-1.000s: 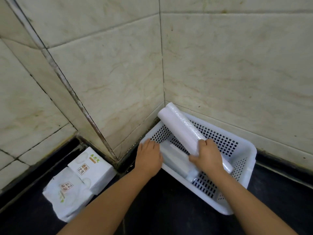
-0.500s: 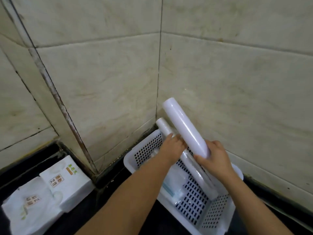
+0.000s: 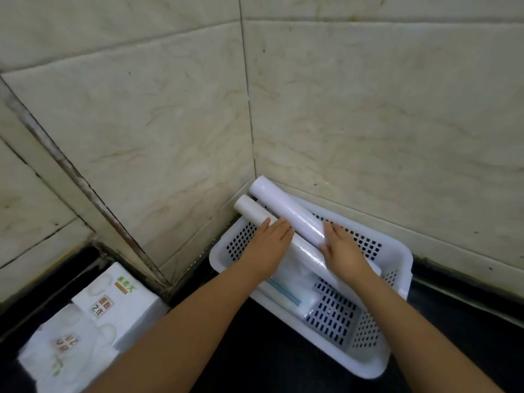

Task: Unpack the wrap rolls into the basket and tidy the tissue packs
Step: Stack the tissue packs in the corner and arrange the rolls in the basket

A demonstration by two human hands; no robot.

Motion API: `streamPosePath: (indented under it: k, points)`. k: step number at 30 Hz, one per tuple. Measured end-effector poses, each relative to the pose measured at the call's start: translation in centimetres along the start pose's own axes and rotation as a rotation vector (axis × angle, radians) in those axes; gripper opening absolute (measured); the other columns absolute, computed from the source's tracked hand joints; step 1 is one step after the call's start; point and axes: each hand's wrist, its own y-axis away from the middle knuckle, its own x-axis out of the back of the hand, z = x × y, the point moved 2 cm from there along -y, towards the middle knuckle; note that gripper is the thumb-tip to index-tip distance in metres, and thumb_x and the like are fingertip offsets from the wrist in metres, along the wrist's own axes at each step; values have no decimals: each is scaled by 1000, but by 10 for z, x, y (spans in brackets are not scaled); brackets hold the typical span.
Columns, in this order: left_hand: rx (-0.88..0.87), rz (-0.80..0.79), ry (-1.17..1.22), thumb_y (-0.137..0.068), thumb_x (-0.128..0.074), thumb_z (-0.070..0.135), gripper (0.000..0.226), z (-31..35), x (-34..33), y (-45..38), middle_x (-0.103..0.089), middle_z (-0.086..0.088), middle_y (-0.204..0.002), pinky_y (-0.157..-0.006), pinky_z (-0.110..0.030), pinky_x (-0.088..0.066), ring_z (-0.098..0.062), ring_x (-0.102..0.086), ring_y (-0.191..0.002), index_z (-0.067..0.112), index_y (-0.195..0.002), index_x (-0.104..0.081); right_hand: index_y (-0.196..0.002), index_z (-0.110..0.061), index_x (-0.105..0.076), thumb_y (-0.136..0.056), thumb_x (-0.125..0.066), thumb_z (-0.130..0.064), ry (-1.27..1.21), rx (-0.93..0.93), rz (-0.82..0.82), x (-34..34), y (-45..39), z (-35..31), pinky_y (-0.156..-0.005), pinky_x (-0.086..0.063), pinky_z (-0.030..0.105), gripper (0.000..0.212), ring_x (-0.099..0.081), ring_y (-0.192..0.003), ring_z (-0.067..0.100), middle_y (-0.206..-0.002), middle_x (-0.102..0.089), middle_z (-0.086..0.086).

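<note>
Here, both wrap rolls [image 3: 286,214] lie in the white basket [image 3: 397,259] at centre right, their upper ends overhanging its rim beside the tiled wall [image 3: 368,123]. The left hand [image 3: 269,245] and right hand [image 3: 343,248] rest flat-fingered on them. Two tissue packs [image 3: 93,321] sit lower left, with dark counter [image 3: 255,350] between.

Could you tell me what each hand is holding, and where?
Neither plainly grips: left hand rests flat on the lower roll; right hand touches the upper roll near its middle.

Lower wrap roll [image 3: 307,252] partly under both hands, front tissue pack [image 3: 54,361] blurred (print unreadable)
</note>
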Motion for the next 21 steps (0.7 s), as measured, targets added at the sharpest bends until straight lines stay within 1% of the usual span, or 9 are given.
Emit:
streamPosePath:
  k: [2,4,7,11,14,16,17,19,21]
  points:
    - [28,-30,33,-93,-40,-1,64,-2,-1,2,-5,-11,-159,-120,-37,7,-23,1,-147,3,-148,-7,-143,-2,-14,-97,-36,-19,67,17,5,1,3,-3,-118,-16,34,54,-21,-141,25,-154,-18,18]
    - [54,6,92,-94,-35,0,61,-3,0,6,-3,-11,-159,-120,-35,6,-22,2,-147,5,-148,-8,-142,0,-20,-97,-35,-18,87,36,15,3,8,-5,-118,-19,39,51,-21,-141,27,-153,-21,19]
    - [84,35,167,-98,-31,8,50,2,3,21,-12,-10,-159,-120,-32,0,-20,-5,-147,6,-147,-19,-137,0,-32,-96,-35,-20,118,61,-17,7,23,-6,-113,-28,37,45,-30,-135,27,-147,-31,20]
    - [104,24,249,-101,-31,21,47,18,5,58,-21,-11,-156,-120,-34,-4,-20,-13,-146,5,-145,-26,-131,0,-40,-95,-40,-19,94,59,-78,14,52,-12,-109,-29,38,41,-32,-132,31,-145,-31,24]
    - [91,117,310,-97,-44,18,45,36,17,99,-36,-20,-148,-117,-43,-19,-30,-29,-141,-2,-136,-41,-122,5,-50,-93,-45,-14,0,58,-28,20,84,-26,-105,-33,38,35,-42,-125,34,-136,-43,26]
    - [52,155,321,-84,-64,8,41,46,22,132,-55,-31,-128,-104,-54,-40,-43,-50,-123,-10,-120,-57,-111,10,-59,-88,-53,-4,-75,146,93,19,117,-40,-98,-40,39,27,-52,-113,39,-121,-56,29]
    - [35,169,315,-78,-69,6,42,49,21,149,-59,-32,-122,-99,-55,-45,-45,-55,-117,-11,-115,-60,-104,12,-62,-84,-57,1,-111,218,163,16,135,-48,-95,-44,42,24,-57,-105,43,-111,-61,31]
    - [-2,57,309,-84,-65,16,46,55,18,188,-54,-27,-132,-107,-47,-38,-38,-48,-127,-6,-123,-55,-94,13,-65,-77,-59,2,-142,332,253,11,178,-64,-89,-46,49,21,-62,-94,45,-97,-66,31]
    - [-47,-92,317,-90,-58,26,50,54,9,233,-47,-20,-141,-113,-38,-30,-30,-40,-135,1,-132,-48,-88,12,-67,-78,-57,-4,-136,452,226,2,219,-77,-88,-45,47,21,-65,-89,42,-88,-68,29]
